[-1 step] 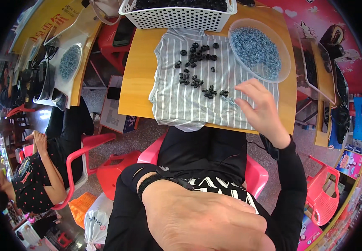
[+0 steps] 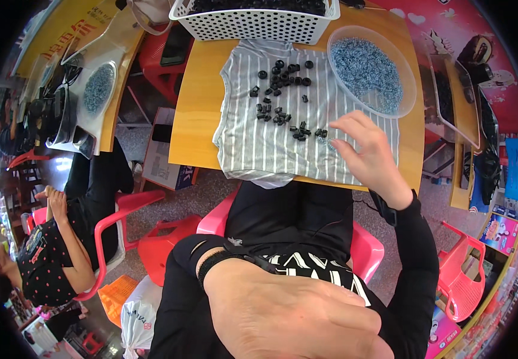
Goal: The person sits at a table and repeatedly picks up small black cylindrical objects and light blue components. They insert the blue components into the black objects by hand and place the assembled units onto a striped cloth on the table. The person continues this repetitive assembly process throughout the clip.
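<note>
My right hand point(image 2: 368, 151) is over the right side of a grey striped cloth point(image 2: 259, 152) on the wooden table. Its thumb and forefinger are apart, close to a few small black parts point(image 2: 321, 133) and tiny clear-blue pieces. More black parts lie in loose clusters on the cloth: short tube-like ones point(image 2: 279, 116) and round, ring-like ones point(image 2: 284, 78). My left hand point(image 2: 295, 308) is large and close in the lower middle, back of the hand up. Its fingers are curled together, and their tips and anything in them are hidden.
A clear round tub point(image 2: 412, 99) of small blue pieces stands at the table's right. At the far edge is a white perforated basket point(image 2: 253, 27) filled with black parts. A seated person point(image 2: 61, 239) is at the left by another table. Red chairs point(image 2: 462, 275) stand around.
My right hand has shifted slightly left, its fingertips closer to the small black parts. My left hand looks the same.
</note>
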`<state>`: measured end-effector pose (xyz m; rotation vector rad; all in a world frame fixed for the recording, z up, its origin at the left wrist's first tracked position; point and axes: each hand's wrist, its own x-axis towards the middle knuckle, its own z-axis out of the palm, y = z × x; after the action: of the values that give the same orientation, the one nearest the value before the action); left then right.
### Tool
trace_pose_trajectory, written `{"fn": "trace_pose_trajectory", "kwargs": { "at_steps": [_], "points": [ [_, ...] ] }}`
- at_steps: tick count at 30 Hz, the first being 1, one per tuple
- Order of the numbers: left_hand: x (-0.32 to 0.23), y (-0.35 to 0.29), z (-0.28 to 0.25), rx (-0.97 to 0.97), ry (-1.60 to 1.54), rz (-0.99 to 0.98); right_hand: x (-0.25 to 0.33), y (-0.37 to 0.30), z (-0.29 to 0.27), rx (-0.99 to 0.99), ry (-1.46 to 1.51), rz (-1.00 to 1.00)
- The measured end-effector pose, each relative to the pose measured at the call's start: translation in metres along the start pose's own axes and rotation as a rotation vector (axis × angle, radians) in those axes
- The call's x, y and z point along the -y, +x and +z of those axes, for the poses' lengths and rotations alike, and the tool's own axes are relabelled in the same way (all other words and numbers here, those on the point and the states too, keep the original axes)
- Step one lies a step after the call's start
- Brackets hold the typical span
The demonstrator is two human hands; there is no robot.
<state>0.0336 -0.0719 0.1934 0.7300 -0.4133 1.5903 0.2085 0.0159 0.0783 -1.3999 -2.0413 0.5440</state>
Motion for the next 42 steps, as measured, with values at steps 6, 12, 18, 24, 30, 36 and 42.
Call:
{"fn": "trace_pose_trajectory", "kwargs": {
  "at_steps": [6, 12, 18, 24, 30, 36, 42],
  "points": [
    [-0.016, 0.005, -0.017, 0.072, 0.042, -0.112, -0.005, 0.018, 0.024, 0.067, -0.107, -0.018],
    [-0.007, 0.001, -0.013, -0.132, 0.112, 0.022, -0.001, 0.034, 0.042, 0.101, -0.142, 0.006],
    [-0.017, 0.019, -0.018, -0.205, 0.166, -0.011, 0.000, 0.071, 0.062, 0.074, -0.191, -0.106],
    [-0.021, 0.020, -0.052, 0.038, 0.086, -0.111, -0.031, 0.099, 0.074, -0.051, -0.515, -0.126],
    [-0.055, 0.021, -0.125, 0.372, 0.391, -0.669, -0.017, 0.065, 0.054, 0.194, -0.409, -0.164],
    [-0.063, -0.021, -0.176, -0.257, 0.901, -0.974, 0.005, 0.023, 0.014, 0.098, -0.205, -0.081],
    [-0.055, -0.026, -0.188, -0.366, 0.807, -0.983, -0.010, 0.028, 0.012, 0.084, -0.169, 0.096]
  ]
}}
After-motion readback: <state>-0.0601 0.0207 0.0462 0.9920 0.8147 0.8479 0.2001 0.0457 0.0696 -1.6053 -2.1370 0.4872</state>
